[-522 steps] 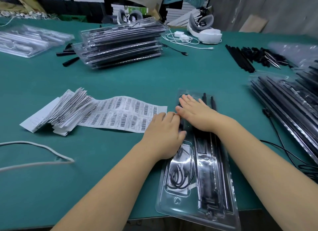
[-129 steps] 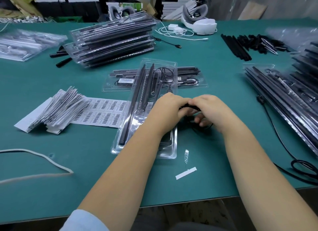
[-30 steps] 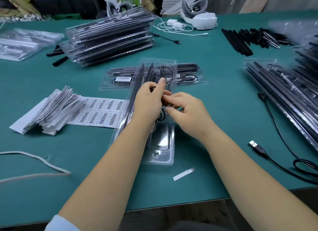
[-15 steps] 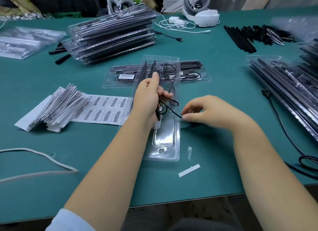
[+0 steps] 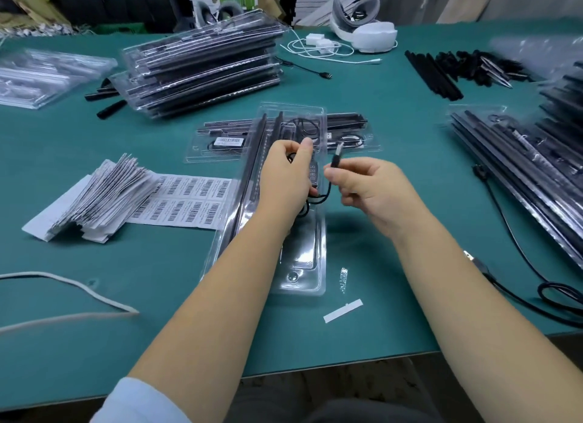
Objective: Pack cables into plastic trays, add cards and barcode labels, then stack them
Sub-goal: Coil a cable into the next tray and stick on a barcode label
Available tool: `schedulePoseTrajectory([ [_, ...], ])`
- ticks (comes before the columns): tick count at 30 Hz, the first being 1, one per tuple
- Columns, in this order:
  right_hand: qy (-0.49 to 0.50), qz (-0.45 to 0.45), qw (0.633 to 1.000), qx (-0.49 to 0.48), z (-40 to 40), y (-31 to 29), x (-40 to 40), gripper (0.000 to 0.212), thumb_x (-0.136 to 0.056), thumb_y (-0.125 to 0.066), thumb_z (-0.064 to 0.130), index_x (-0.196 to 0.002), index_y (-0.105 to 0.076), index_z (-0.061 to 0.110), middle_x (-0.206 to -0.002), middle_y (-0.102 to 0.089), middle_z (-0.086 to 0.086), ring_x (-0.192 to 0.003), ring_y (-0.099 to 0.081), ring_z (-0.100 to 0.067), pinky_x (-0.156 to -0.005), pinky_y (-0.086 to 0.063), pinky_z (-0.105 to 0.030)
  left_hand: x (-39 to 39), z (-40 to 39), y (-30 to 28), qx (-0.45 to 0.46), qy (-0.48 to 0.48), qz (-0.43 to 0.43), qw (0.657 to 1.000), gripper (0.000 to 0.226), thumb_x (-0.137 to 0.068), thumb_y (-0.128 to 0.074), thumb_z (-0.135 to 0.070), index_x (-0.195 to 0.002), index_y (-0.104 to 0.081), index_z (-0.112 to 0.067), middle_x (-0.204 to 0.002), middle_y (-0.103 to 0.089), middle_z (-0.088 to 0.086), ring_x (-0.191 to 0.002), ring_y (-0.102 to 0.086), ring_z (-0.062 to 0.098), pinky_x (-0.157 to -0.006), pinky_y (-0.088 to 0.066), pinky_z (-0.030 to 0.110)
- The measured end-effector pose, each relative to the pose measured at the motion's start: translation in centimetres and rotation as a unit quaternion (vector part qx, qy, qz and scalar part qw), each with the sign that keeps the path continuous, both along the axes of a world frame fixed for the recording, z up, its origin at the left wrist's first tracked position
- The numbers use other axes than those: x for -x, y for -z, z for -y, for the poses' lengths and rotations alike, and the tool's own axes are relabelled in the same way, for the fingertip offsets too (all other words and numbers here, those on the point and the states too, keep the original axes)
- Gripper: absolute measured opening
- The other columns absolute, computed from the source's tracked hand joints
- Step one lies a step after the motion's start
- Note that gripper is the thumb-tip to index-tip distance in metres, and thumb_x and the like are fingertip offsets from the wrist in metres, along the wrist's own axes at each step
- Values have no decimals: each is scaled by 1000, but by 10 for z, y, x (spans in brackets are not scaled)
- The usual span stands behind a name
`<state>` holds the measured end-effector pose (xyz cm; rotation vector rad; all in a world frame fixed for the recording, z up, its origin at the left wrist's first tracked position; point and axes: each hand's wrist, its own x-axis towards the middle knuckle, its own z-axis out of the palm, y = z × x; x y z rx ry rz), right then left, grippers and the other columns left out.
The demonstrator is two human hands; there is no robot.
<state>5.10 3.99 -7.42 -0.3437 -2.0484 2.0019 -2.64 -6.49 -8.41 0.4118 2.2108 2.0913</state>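
Light, floppy cable [image 5: 318, 198] at frame centre: left hand [image 5: 285, 176] gripping coil, right hand [image 5: 367, 186] pinching stiff plug [image 5: 337, 158], likeliest best hold.

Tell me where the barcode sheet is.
Head view: the barcode sheet lies flat left of centre, between the card pile and the open tray.

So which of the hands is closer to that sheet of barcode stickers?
Left. The left hand grips cable over the open tray, just right of the barcode sheet. The right hand pinches the USB plug farther right, beyond the tray.
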Motion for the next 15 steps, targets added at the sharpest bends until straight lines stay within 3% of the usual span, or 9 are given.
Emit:
schedulePoseTrajectory([
  [3, -6, 17, 994, -111, 12, 5, 2, 13, -84, -69, 19, -71, -68, 21, -55, -58, 8, -48, -44, -3, -45, -40, -18, 1, 1, 0, 1, -23, -11, 1000, 21, -97, -49, -35, -82, -49, -20, -61, -48, -3, -40, -44, 2, -53, -46, 29],
  [6, 50, 1, 997, -54, 21, 8, 6, 15, -79, -75, 15, -83, -61, 21, -58, -59, -2, -43, -45, -6, -42, -39, -20, 0, 2, 1, -14, -26, 0, 1000, 20, -98, -45, -35, -83, -47, -23, -62, -49, -6, -43, -43, -2, -51, -41, 17],
  [8, 79, -30, 996, -34, 24, 10, 8, 30, -74, -78, 11, -88, -55, 24, -54, -61, 4, -44, -51, -7, -43, -43, -21, -1, 3, 2, -8, -12, 5, 1000, 20, -97, -45, -40, -84, -46, -25, -67, -51, -7, -48, -46, -4, -52, -41, 15],
  [12, 62, -55, 990, -112, 31, 14, 7, 27, -78, -72, 11, -85, -67, 37, -60, -66, 7, -53, -56, -11, -59, -57, -34, -2, 7, 3, -24, 52, 32, 998, 24, -86, -60, -45, -90, -46, -26, -81, -54, 1, -64, -52, 11, -54, -44, 25],
  [15, 23, -59, 995, -78, 31, 14, 6, 30, -86, -64, 10, -87, -70, 39, -71, -68, 9, -56, -59, -7, -60, -57, -29, -1, 8, 3, -25, 36, 42, 998, 10, -92, -56, -34, -90, -48, -28, -78, -56, -5, -58, -55, 3, -47, -44, 17],
])
